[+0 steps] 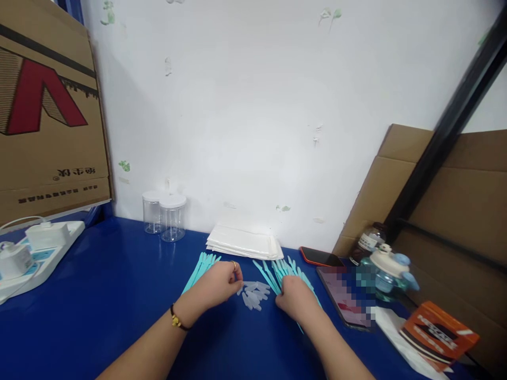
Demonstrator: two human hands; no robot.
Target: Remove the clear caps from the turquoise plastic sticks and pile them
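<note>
Small clear plastic caps [255,295] lie in a loose heap on the blue table, between my two hands. My left hand [219,282] has thumb and fingertips pinched at the heap's left edge, on what looks like one cap. Behind and left of it lies a bundle of slim turquoise sticks, which look like eyebrow razors [194,272]. My right hand [295,298] is closed over a second, fanned-out pile of these razors [283,268]. A thin turquoise end sticks out below that hand. Its fingertips are mostly hidden.
A stack of white sheets [243,243] lies by the wall, with clear lidded jars [173,219] left of it. A power strip [59,248] sits far left. At right are phones [320,257], a teal jug [384,277] and an orange box [438,335].
</note>
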